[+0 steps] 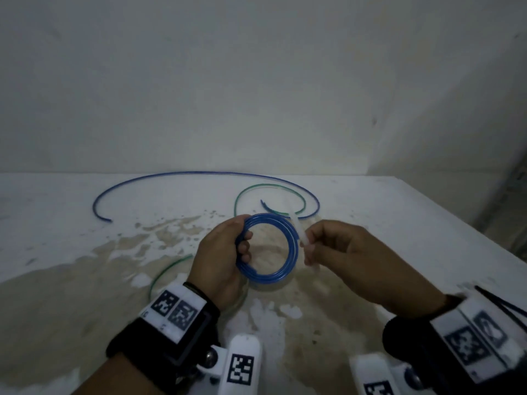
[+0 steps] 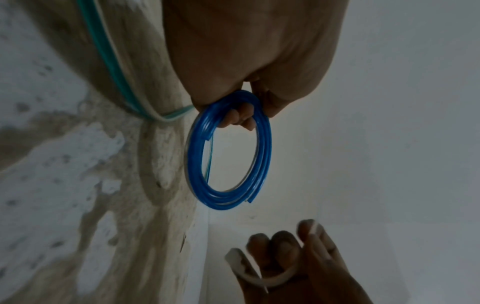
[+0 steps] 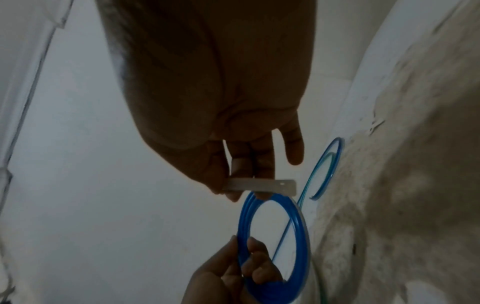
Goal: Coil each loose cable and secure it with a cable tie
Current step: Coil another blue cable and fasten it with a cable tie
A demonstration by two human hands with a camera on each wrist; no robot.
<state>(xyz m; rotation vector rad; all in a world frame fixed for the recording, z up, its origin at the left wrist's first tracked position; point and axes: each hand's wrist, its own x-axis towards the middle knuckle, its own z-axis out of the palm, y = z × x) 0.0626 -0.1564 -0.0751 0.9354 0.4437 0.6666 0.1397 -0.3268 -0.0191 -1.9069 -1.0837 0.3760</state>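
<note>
1. Left hand is gripping blue coil above desk centre.
2. Right hand is pinching white cable tie beside coil, not yet wrapped.
3. Long blue cable & green cable are lying uncoiled nr far edge.

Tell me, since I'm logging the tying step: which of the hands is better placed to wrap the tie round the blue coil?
Probably the right hand: it pinches the white cable tie beside the blue coil, which the left hand grips.

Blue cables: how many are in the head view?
2. The coiled blue cable is gripped by the left hand, above the table. The loose blue cable lies in a wide arc near the table's far edge. More may be hidden.
</note>
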